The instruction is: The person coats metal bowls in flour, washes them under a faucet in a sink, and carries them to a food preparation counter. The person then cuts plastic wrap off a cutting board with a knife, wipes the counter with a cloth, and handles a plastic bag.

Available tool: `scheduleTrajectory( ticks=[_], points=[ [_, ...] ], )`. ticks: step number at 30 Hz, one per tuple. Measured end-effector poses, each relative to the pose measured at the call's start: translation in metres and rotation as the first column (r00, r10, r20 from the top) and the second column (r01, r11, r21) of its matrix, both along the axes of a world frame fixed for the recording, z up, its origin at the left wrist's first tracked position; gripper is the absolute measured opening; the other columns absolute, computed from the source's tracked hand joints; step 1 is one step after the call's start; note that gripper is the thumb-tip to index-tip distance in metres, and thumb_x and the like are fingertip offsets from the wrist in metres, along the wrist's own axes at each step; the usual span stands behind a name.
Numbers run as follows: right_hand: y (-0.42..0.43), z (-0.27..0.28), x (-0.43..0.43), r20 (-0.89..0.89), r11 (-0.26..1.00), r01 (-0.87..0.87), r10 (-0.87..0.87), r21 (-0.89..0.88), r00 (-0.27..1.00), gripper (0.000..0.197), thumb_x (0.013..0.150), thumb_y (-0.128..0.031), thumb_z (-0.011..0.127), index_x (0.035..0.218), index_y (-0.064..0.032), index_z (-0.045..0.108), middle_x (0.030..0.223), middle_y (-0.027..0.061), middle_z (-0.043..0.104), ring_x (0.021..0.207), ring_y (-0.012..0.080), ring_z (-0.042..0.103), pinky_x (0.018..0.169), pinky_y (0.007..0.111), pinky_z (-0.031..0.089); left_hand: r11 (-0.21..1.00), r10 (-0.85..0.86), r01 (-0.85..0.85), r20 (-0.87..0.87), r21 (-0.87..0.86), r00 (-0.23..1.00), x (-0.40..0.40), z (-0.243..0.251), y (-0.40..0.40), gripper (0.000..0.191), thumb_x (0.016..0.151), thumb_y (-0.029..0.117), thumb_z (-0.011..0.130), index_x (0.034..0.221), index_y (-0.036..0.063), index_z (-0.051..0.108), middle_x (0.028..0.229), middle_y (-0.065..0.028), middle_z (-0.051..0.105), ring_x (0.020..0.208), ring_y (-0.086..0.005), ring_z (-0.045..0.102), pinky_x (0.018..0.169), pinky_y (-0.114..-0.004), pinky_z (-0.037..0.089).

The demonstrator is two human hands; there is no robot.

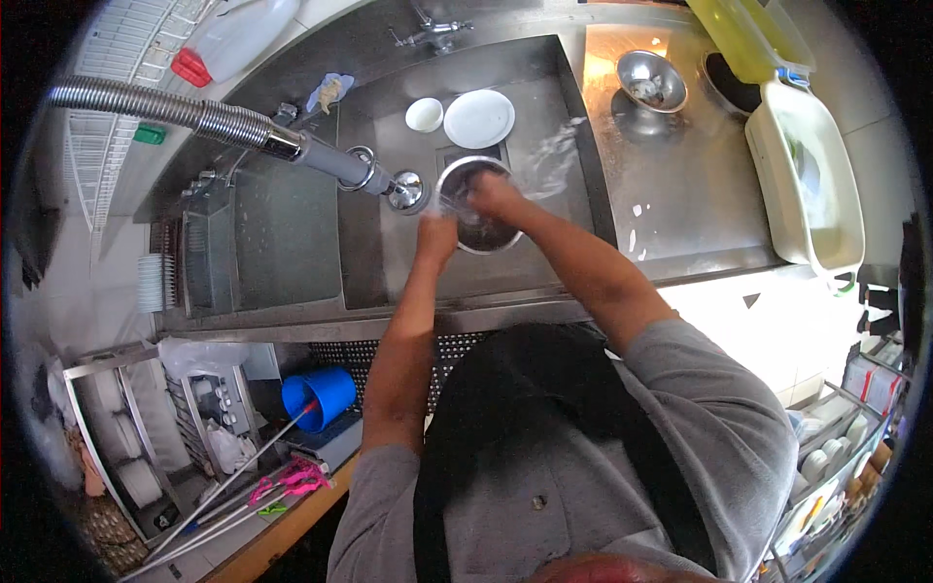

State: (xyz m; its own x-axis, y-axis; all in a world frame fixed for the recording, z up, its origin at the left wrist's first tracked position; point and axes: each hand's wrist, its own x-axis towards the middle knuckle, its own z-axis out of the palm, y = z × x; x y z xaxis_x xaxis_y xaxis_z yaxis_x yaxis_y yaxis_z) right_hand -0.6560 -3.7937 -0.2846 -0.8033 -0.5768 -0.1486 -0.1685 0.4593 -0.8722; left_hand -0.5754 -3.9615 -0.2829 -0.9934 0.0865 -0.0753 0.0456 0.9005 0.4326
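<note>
A round metal bowl or pan (pixel 490 237) is in the stainless steel sink (pixel 393 270), below a white plate (pixel 479 119) and a small white bowl (pixel 424 115). My left hand (pixel 437 237) is closed on its left rim. My right hand (pixel 496 195) is inside it, blurred, with the fingers hidden, so I cannot tell whether it holds something. The spray head (pixel 407 192) of a pre-rinse hose hangs just left of the pan. Water splashes at the right of the sink.
On the right drainboard (pixel 700 197) are a steel bowl (pixel 651 81), a dark round pan (pixel 731 84) and a cream plastic tub (pixel 765 167). A faucet (pixel 435 33) stands behind the sink. A blue bucket (pixel 318 397) and mop handles are at the lower left.
</note>
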Motion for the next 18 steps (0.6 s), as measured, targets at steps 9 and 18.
scheduleTrajectory(
  ticks=[9,18],
  points=[
    [0.022,0.01,0.01,-0.083,0.857,-0.316,0.379,0.407,0.922,0.025,0.082,-0.019,0.057,0.09,0.0026,0.067,0.091,0.025,0.066,0.085,0.0407,0.065,0.077,0.048,0.052,0.965,0.26,-0.257,-0.088,0.043,0.962,0.01,0.039,-0.005,0.019,0.081,0.013,0.058,0.094,-0.0007,0.063,0.088,-0.0223,0.065,0.089,-0.0412,0.063,0.08,-0.052,0.048],
    [0.131,0.022,-0.025,-0.167,0.971,0.138,-0.106,0.194,0.98,0.021,0.083,-0.017,0.057,0.092,0.0003,0.066,0.091,0.0235,0.067,0.085,0.042,0.064,0.075,0.046,0.051,0.896,-0.251,0.153,-0.193,-0.416,0.949,-0.01,0.04,0.004,0.021,0.084,0.006,0.054,0.101,0.0041,0.066,0.088,-0.0165,0.067,0.079,-0.0362,0.065,0.074,-0.051,0.05]
  ],
)
